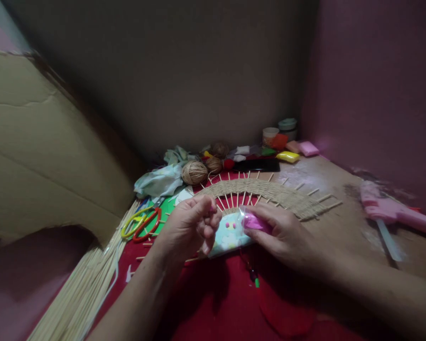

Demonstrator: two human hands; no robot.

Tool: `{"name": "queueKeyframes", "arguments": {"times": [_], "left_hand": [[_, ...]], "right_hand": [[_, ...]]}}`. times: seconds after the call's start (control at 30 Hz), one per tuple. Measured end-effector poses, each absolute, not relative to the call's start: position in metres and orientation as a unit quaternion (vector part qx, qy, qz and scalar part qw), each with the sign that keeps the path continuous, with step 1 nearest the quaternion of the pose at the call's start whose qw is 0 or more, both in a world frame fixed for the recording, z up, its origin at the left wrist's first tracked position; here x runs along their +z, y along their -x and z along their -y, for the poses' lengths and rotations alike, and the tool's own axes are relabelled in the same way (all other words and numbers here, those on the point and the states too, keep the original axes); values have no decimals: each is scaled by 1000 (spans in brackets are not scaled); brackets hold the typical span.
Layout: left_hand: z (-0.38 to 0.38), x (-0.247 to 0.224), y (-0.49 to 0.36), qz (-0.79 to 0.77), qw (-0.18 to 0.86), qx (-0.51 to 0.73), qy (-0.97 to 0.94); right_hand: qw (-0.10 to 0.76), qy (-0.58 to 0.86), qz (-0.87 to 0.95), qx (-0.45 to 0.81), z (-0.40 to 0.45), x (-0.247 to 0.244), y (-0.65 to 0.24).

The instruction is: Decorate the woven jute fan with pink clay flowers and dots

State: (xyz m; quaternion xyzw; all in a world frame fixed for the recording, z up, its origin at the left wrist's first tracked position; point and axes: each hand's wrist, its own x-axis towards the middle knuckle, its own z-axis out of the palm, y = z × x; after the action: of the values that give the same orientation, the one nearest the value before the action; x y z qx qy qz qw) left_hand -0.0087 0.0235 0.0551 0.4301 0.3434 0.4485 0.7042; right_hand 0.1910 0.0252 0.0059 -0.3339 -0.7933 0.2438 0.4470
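In the head view my right hand (282,237) grips a clear packet of pink clay (256,222) between thumb and fingers. Curled into a pinch, my left hand (195,225) has a tiny pink piece of clay (213,208) at its fingertips, partly hidden. Between and below the hands lies a light blue floral cloth piece (223,241) with a few small pink dots on it. Behind it arches a woven twine band on sticks (259,187), fanned out over the red cloth (213,293).
Scissors with yellow and red handles (147,227) lie at left, beside a bundle of thin sticks (78,279). Twine balls (194,173), a black phone (258,165) and clay packets (288,157) sit at the back. A pink glue gun (394,208) rests at right.
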Motion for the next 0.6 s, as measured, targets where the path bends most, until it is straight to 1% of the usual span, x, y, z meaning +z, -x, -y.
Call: {"name": "queueKeyframes", "arguments": {"times": [0.27,0.43,0.6], "left_hand": [[-24,56,10,-291,707,460,-451],[-22,58,9,-320,694,475,-436],[-23,58,11,-337,660,483,-466]], "right_hand": [[448,332,794,243,-25,6,-191],[450,329,795,241,-25,6,-191],[449,337,790,247,-25,7,-191]]}}
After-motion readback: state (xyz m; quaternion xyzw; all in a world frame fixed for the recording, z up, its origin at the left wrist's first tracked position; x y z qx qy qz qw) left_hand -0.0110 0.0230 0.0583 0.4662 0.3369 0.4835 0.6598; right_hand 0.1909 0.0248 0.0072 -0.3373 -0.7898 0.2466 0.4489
